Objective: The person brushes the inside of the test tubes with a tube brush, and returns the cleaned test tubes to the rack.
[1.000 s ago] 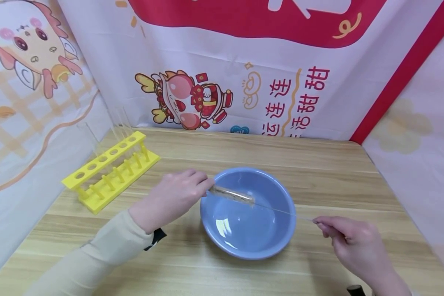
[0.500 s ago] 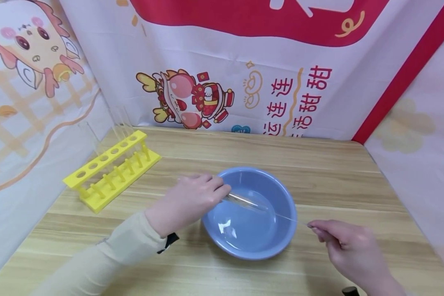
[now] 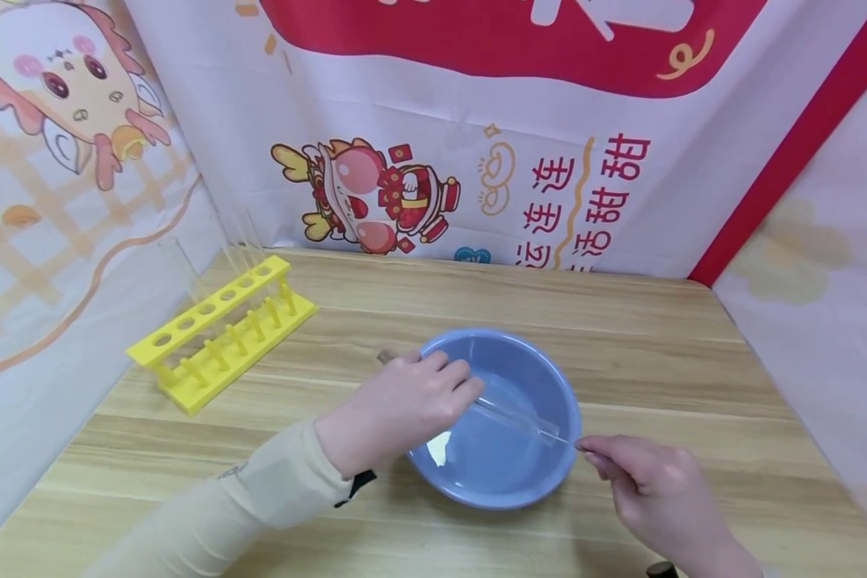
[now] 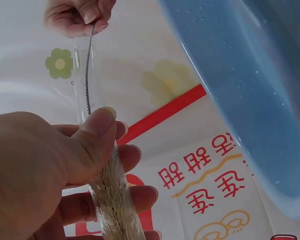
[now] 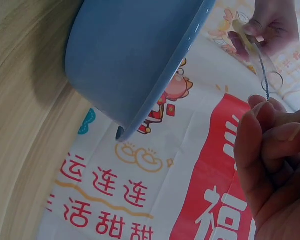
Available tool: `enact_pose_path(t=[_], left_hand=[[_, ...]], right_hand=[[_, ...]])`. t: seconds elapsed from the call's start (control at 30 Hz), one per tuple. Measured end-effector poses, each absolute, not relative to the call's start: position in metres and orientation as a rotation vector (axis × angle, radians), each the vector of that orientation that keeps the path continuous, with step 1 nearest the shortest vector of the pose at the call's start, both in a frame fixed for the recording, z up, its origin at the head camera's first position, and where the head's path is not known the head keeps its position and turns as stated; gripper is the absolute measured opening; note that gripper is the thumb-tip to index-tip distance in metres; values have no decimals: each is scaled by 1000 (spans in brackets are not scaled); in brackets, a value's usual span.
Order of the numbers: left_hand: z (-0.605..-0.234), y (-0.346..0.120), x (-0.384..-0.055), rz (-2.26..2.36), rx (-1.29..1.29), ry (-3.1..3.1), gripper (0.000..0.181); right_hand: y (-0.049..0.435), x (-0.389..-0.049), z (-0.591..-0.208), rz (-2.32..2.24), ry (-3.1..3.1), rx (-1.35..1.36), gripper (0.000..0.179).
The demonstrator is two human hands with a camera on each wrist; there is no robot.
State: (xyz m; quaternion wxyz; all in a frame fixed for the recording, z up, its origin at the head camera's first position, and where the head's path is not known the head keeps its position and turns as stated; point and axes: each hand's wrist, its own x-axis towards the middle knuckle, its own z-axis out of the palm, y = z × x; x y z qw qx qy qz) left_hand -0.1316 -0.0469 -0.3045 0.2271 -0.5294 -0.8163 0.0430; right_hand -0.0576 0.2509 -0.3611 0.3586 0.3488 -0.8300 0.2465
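Note:
My left hand (image 3: 412, 405) holds a clear glass test tube (image 3: 516, 419) slantwise over the blue basin (image 3: 477, 470), its mouth toward the right. Inside the tube is a test tube brush; in the left wrist view its pale bristles (image 4: 112, 205) fill the part under my fingers, and its twisted wire (image 4: 87, 80) runs out through the mouth. My right hand (image 3: 661, 490) pinches the wire's end just past the basin's right rim, close to the tube's mouth. Part of the tube is hidden behind my left hand.
A yellow test tube rack (image 3: 224, 353) stands at the back left with a few clear test tubes (image 3: 181, 269) in it. All sits on a wooden table (image 3: 657, 345), with printed cloth walls (image 3: 433, 104) at the back and sides. Water drops dot the basin's inside.
My left hand has moved right and slightly toward me with the test tube, sliding it along the wire toward my right hand. My right hand has shifted a little left. Less wire shows outside.

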Motion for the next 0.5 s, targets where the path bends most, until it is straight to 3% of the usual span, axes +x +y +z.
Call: enact_pose_path(t=[0.23,0.5], left_hand=[[-303,-42,-129,121,-1458,-2223,28],[-303,-46,-128,80,-1456,-2335,32]], right_hand=[[244,-55,-358,534,-2077,885,42],[233,-65,-346,69,-1694,890,29]])
